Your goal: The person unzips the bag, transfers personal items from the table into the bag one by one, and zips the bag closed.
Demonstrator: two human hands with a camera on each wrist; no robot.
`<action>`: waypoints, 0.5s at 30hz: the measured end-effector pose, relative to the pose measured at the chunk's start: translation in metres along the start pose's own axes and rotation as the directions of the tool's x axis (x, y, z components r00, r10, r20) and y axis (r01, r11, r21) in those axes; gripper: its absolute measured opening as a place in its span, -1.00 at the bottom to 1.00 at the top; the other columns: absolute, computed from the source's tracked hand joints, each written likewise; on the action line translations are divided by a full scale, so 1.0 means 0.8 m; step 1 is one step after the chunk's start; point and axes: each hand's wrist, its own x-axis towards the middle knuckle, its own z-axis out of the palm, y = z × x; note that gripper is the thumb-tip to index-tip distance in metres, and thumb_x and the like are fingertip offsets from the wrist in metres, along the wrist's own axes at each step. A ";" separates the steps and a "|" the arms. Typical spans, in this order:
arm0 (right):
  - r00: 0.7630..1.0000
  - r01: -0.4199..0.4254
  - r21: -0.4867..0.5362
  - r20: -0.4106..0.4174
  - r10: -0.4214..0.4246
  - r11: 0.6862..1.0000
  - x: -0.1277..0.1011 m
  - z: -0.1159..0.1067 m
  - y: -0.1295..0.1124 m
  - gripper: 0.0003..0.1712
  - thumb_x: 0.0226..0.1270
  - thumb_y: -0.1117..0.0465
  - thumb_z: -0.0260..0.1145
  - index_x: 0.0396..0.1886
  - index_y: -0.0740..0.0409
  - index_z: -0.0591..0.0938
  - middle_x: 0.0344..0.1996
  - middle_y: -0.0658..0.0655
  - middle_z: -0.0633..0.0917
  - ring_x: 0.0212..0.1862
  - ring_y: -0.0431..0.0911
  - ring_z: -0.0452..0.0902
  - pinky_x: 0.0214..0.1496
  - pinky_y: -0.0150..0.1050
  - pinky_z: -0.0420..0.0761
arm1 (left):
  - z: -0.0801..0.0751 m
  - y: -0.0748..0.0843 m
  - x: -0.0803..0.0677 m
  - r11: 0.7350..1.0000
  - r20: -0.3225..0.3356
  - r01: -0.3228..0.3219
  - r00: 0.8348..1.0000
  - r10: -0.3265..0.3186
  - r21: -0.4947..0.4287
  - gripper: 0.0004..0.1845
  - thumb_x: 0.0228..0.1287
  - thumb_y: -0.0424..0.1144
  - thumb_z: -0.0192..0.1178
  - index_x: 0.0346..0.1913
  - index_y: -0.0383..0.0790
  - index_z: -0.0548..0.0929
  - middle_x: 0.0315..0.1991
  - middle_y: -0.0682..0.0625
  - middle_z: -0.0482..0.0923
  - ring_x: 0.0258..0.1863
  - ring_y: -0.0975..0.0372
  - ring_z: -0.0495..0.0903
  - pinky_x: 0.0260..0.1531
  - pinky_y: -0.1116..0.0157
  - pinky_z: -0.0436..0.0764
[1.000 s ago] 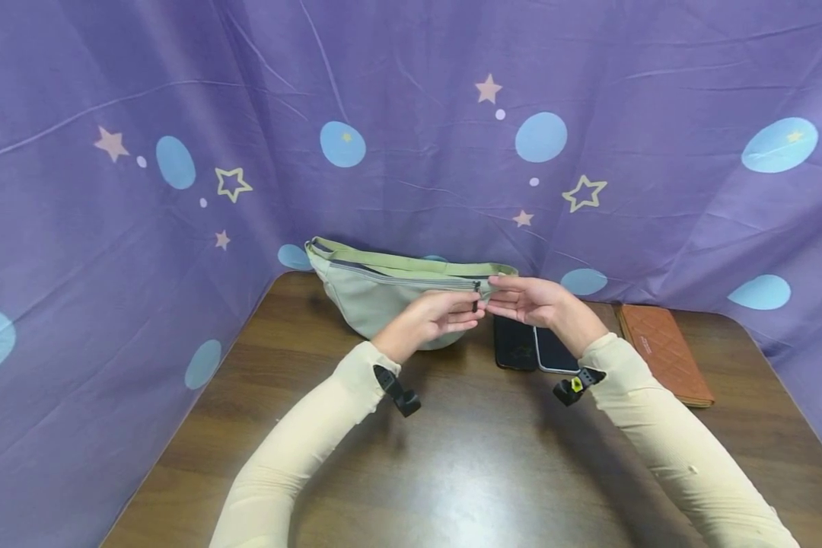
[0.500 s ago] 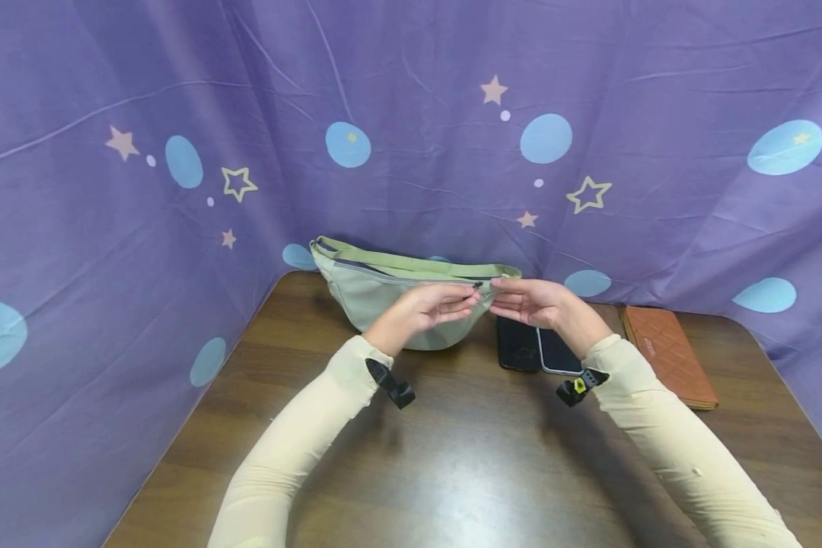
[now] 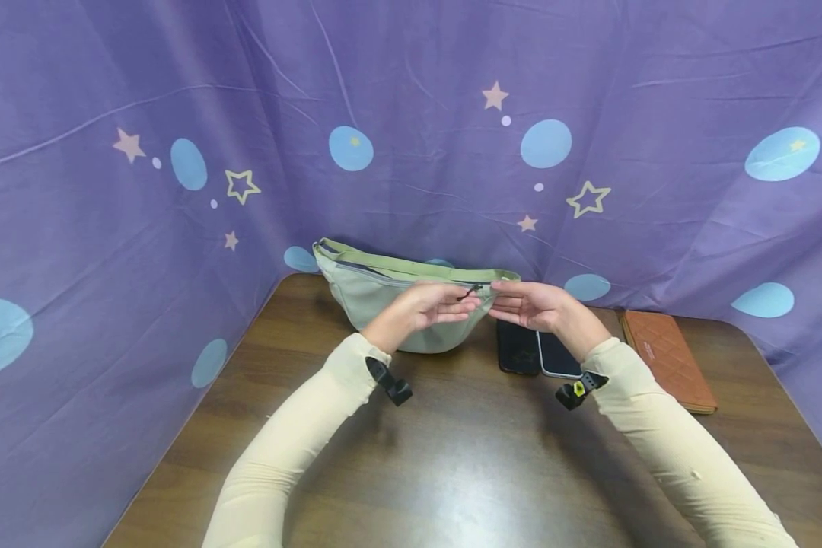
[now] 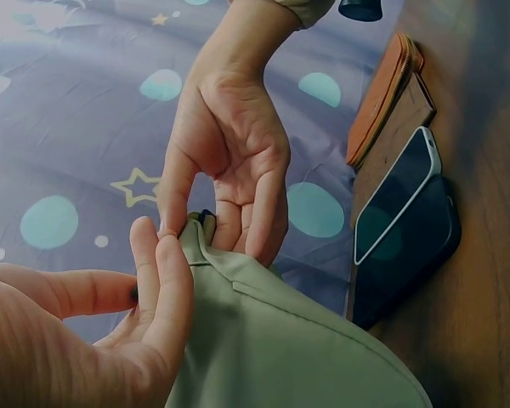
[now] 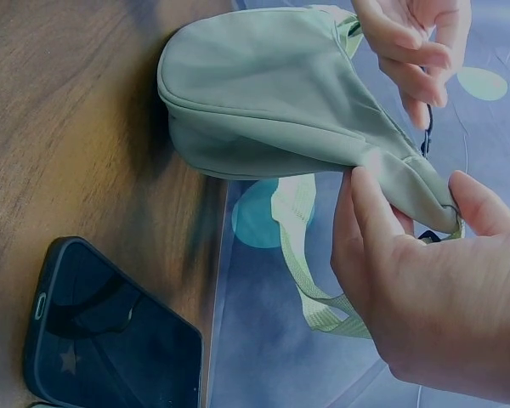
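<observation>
A pale green sling bag (image 3: 366,298) stands upright at the back of the table, its strap (image 3: 411,266) lying along the top. My left hand (image 3: 425,306) pinches the dark zipper pull (image 3: 470,291) near the bag's right end. In the right wrist view, that zipper pull (image 5: 427,132) stretches from the fingers to the zipper. With thumb and fingers on either side, my right hand (image 3: 536,304) grips the bag's right end. The left wrist view shows the bag's end (image 4: 206,242) between the right hand's thumb and fingers.
Two phones lie right of the bag: a black one (image 3: 518,354) and a light-rimmed one (image 3: 556,356) partly behind the right hand. Farther right is a brown quilted wallet (image 3: 667,358). A purple patterned curtain (image 3: 411,183) hangs behind the wooden table (image 3: 438,449).
The zipper pull hung down a second ago; now it slants left from the zipper. My left hand has shifted slightly left, while the right keeps its grip on the bag's end.
</observation>
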 end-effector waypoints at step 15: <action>1.000 0.008 -0.034 -0.023 -0.008 0.999 0.001 0.000 -0.001 -0.79 0.63 0.29 0.06 -0.18 0.13 0.63 -0.20 0.11 0.78 -0.08 -0.08 0.74 0.38 -0.19 0.64 | -0.015 0.012 -0.002 0.999 -0.002 0.035 0.999 -0.035 0.021 -0.87 0.51 -0.44 0.10 -0.21 -0.30 0.63 -0.48 -0.02 0.74 -0.45 0.29 0.75 0.36 0.12 0.56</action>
